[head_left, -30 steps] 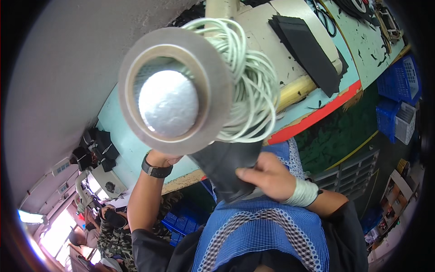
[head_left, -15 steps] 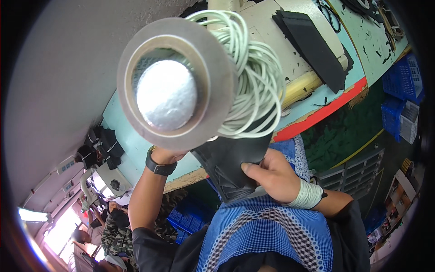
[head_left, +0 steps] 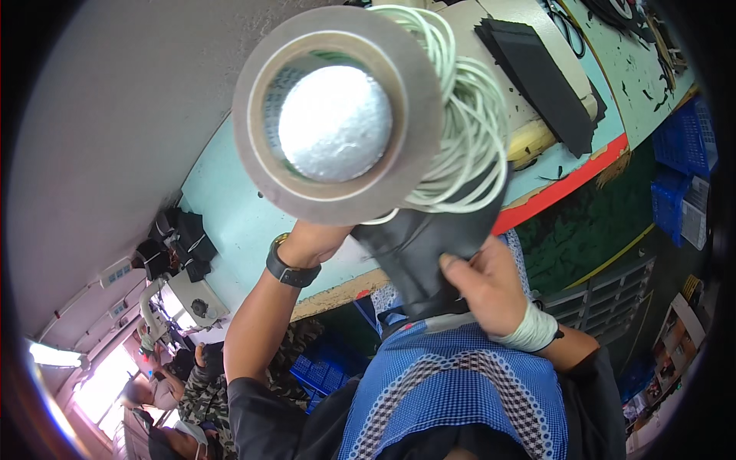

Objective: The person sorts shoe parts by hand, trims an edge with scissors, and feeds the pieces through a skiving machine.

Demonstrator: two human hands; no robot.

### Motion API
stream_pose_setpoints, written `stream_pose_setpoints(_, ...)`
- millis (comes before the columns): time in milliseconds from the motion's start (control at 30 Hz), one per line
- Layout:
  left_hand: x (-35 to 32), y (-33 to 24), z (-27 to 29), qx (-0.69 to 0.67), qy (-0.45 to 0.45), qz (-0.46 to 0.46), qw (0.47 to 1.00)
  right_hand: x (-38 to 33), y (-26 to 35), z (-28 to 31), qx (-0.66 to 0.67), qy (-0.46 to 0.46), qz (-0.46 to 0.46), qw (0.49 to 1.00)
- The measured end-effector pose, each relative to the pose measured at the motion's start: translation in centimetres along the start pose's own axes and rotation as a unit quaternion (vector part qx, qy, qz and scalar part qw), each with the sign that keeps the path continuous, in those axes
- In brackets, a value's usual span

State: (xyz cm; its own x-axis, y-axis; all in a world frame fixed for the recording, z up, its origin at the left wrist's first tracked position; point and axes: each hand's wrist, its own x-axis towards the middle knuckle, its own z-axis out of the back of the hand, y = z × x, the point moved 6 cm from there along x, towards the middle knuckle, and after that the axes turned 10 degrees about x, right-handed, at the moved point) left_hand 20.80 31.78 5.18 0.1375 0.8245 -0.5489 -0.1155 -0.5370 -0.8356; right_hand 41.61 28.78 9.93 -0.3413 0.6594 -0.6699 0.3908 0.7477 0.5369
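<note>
A smooth black sheet, leather-like (head_left: 429,245), hangs over the table's front edge above my apron. My right hand (head_left: 494,287) is closed on its right side, thumb on top, with a pale wrapping round the wrist. My left hand (head_left: 316,241), below a dark wristwatch (head_left: 291,268), reaches toward the sheet's left side. Its fingers are hidden behind a large roll of tape (head_left: 257,100) with a silvery round top (head_left: 335,123) in its middle. Beside the roll hangs a bundle of whitish cord (head_left: 471,130), covering the far part of the sheet.
A stack of black strips (head_left: 537,88) lies right of the cord, near scissors (head_left: 571,34). The pale blue table (head_left: 230,199) has a red front edge (head_left: 563,192). Black bundles (head_left: 192,241) and a machine (head_left: 192,299) stand left. Blue crates (head_left: 682,199) sit right; other people (head_left: 192,441) are lower left.
The black sheet's lower end has swung up and bent, and both hands have shifted slightly up and right. The roll and cord sit farther right and higher in the picture.
</note>
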Motion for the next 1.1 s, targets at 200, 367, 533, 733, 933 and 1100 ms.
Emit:
stream_pose_setpoints(200,-1.1,-0.4,0.3,0.042,0.048,0.028,0.998,-0.9,-0.8,-0.3,0.026,0.06,-0.119,0.991)
stream_pose_setpoints(367,-0.7,0.3,0.7,-0.069,0.02,0.091,0.993,-0.5,-0.4,-0.8,-0.026,0.073,-0.135,0.988)
stream_pose_setpoints(533,-1.5,-0.4,0.4,-0.015,-0.009,0.067,0.998,-1.0,-0.3,-0.5,0.019,0.046,-0.117,0.992)
stream_pose_setpoints(733,-1.0,-0.1,-0.1,0.005,-0.002,0.052,0.999,-0.4,0.7,0.3,0.014,-0.006,-0.062,0.998)
stream_pose_setpoints(933,-1.5,0.4,0.3,-0.057,0.057,0.089,0.993,-1.1,-0.2,-0.4,-0.009,0.042,-0.11,0.993)
stream_pose_setpoints(1100,-0.5,0.4,-0.3,-0.051,-0.048,0.111,0.991,-0.3,0.1,-0.2,0.022,0.007,-0.08,0.997)
